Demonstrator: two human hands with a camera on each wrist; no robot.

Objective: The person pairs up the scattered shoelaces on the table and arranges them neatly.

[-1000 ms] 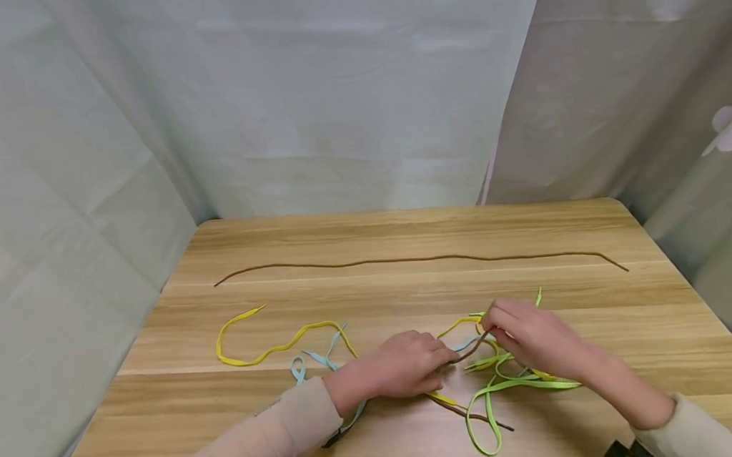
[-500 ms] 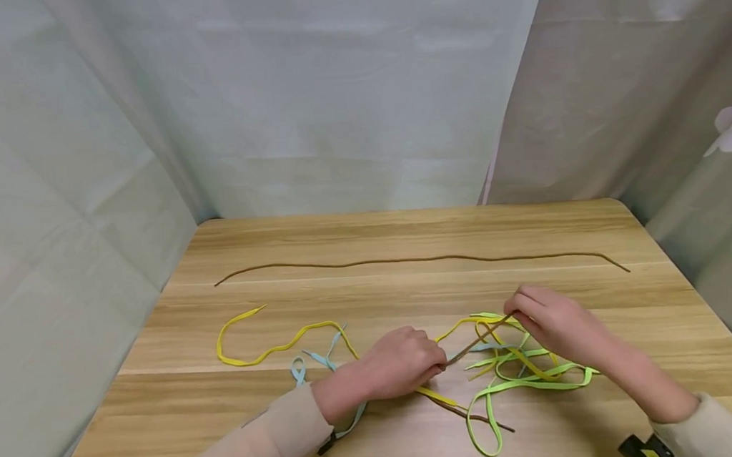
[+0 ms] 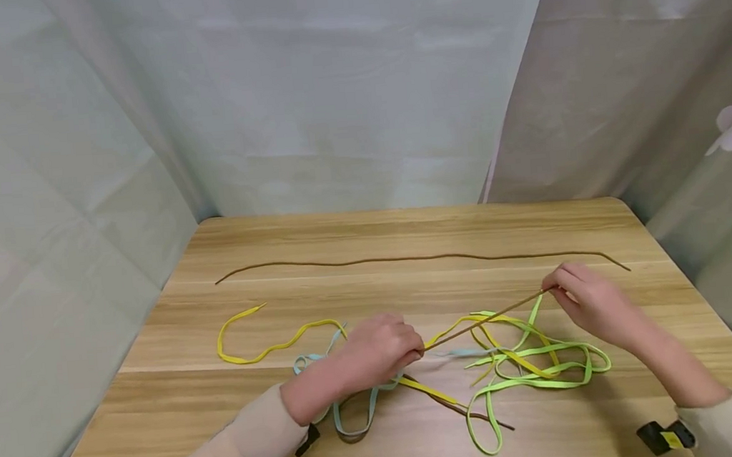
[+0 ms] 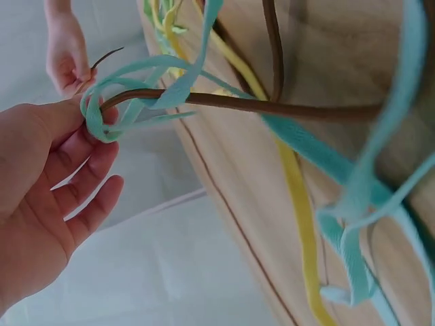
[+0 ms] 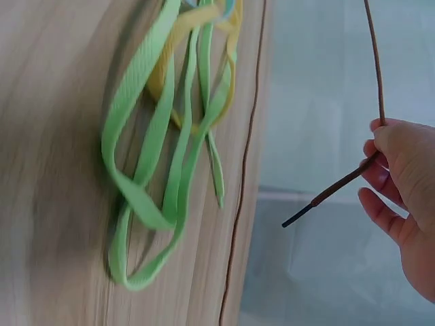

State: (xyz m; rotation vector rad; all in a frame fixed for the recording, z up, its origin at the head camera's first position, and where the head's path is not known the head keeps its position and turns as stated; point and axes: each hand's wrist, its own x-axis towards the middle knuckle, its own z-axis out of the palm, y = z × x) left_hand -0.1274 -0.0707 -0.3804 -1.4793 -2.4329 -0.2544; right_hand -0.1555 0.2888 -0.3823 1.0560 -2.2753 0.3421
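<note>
My right hand pinches a thin brown shoelace near one end. Its dark tip sticks out past the fingers in the right wrist view. The lace runs taut down to my left hand, above the table's middle. There, the thumb and index finger pinch a light blue shoelace looped at the fingertips, together with the brown lace running through it. The other left fingers are loosely extended. Light blue loops hang below this hand. Yellow and brown lace ends lie to its right.
A second brown shoelace lies stretched across the table's far part. Yellow lace curves at left. Under the right hand, a bright green shoelace lies tangled with yellow. Pale curtains surround the wooden table.
My right hand has moved right and up, drawing the brown lace out long and taut. The left hand has shifted left and slightly up, lifting light blue loops with it.
</note>
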